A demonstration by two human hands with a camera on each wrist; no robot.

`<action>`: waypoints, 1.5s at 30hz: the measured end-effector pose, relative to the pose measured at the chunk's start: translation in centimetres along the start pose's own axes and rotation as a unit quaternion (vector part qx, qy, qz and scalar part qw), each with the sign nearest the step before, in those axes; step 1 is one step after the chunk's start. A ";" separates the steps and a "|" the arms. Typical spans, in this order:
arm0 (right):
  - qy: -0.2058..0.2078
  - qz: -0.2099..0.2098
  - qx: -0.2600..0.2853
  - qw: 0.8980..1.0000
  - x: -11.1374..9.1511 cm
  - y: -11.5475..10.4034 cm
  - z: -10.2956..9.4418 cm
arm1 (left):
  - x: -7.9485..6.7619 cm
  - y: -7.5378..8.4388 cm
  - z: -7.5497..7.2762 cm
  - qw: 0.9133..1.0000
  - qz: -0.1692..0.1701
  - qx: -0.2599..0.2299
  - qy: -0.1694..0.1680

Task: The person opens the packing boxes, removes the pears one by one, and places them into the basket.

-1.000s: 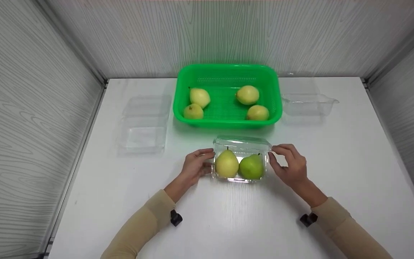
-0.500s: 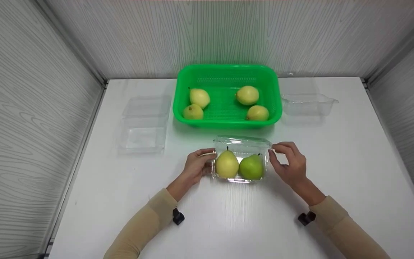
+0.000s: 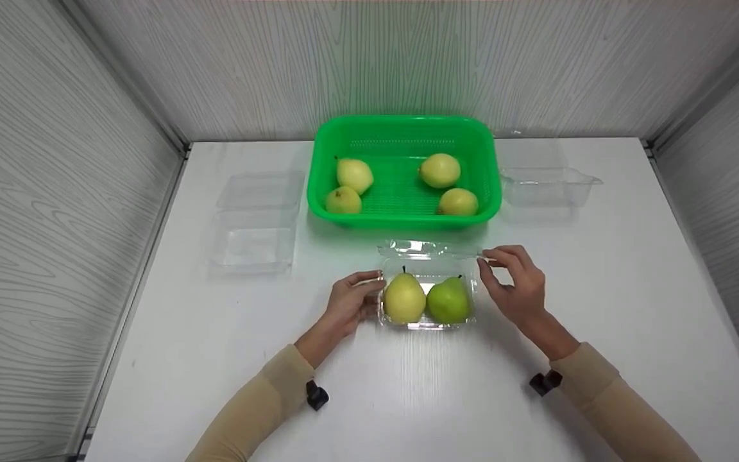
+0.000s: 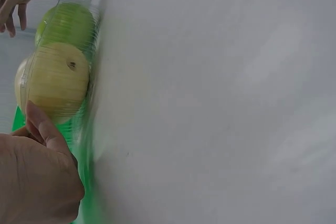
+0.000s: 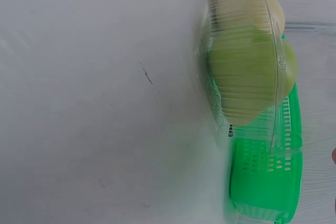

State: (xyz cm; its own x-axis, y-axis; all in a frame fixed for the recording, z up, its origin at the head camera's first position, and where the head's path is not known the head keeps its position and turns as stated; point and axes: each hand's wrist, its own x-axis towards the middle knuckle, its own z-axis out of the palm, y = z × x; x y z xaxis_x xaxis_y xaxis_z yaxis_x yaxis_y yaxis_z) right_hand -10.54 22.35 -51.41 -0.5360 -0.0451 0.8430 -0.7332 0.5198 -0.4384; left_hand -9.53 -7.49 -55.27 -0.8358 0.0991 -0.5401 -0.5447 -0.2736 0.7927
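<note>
A clear plastic clamshell container (image 3: 429, 326) sits on the white table in the head view, its lid (image 3: 430, 249) standing raised at the far side. Inside lie two pears side by side, a yellow pear (image 3: 405, 299) on the left and a green pear (image 3: 449, 300) on the right. My left hand (image 3: 351, 301) grips the container's left wall, thumb near the rim; some fingers are hidden behind the plastic. With thumb and forefinger, my right hand (image 3: 516, 282) pinches the lid's right corner. Ribbed walls of the container show in both wrist views, over the pears.
Behind the container stands a green plastic basket (image 3: 404, 221) with several yellow pears. An opened clear container (image 3: 254, 247) lies to the left, and another clear container (image 3: 549, 186) is right of the basket. Wood-grain panels (image 3: 401, 58) border the table.
My right hand has moved slightly up and away, tilting the lid further back. The container and its pears have shifted slightly toward me, with my left hand still at its side.
</note>
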 end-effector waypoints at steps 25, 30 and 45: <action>-0.014 0.108 0.034 0.993 1.9 0.9 0.7 | -2.3 -1.3 -0.1 1.000 -0.013 -0.001 -0.004; -0.023 0.127 0.032 0.991 2.2 1.0 0.8 | -2.7 -1.7 -0.2 1.000 -0.016 -0.011 -0.003; -0.041 0.164 0.022 0.985 2.2 1.5 1.1 | -3.9 -2.8 -0.7 1.000 -0.016 -0.012 -0.017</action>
State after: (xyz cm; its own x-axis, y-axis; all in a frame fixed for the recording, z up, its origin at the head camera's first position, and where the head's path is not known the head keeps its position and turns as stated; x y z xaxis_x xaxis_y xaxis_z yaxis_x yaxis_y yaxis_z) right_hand -13.24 22.08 -50.56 -0.7775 0.0496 0.6270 -0.5320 0.4798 -0.6977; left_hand -4.70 -7.77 -55.52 -0.8204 0.1403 -0.5543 -0.5692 -0.2920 0.7686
